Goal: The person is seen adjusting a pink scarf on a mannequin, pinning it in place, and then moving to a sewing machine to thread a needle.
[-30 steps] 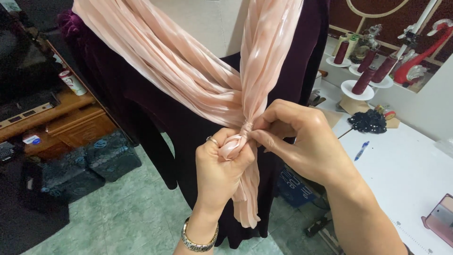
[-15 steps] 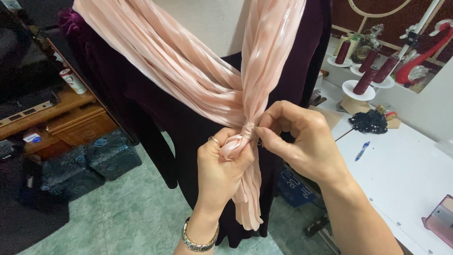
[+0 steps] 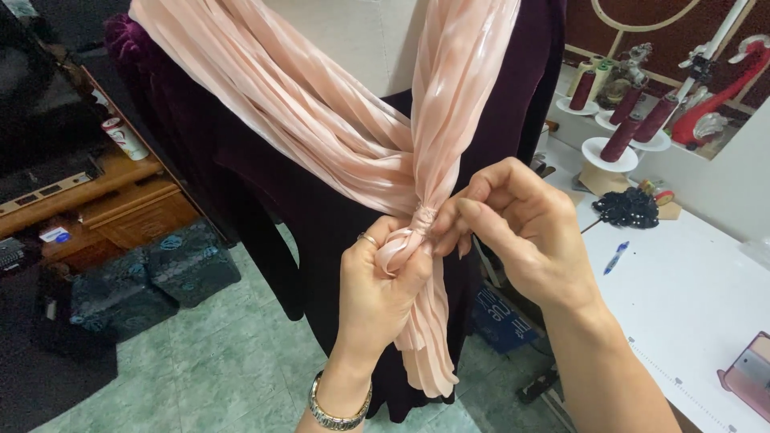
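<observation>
Centrally, a pale pink pleated satin scarf (image 3: pixel 337 136) hung crossed over a dark purple velvet garment (image 3: pixel 321 216) on a dress form, its two bands meeting at a small gathered knot (image 3: pixel 423 216) just above the middle of the view. The left hand (image 3: pixel 381 289), at about six o'clock from that knot, had its grip closed around the bunched scarf directly beneath it, a thin ring on one finger and a metal link watch (image 3: pixel 337 409) on the wrist. The right hand (image 3: pixel 521 232), at three o'clock from the knot, pinched the gathered fabric between thumb and fingertips, its grip narrow and touching the knot. Below the left hand the scarf's loose tail (image 3: pixel 429 353) fell toward six o'clock.

Off at two o'clock, dark red thread spools (image 3: pixel 622 136) stood on white discs along the back of a white tabletop (image 3: pixel 690 297). A blue pen (image 3: pixel 616 257) lay on that tabletop near a black beaded bundle (image 3: pixel 628 207). At nine o'clock, a wooden cabinet (image 3: pixel 120 200) stood against the wall.
</observation>
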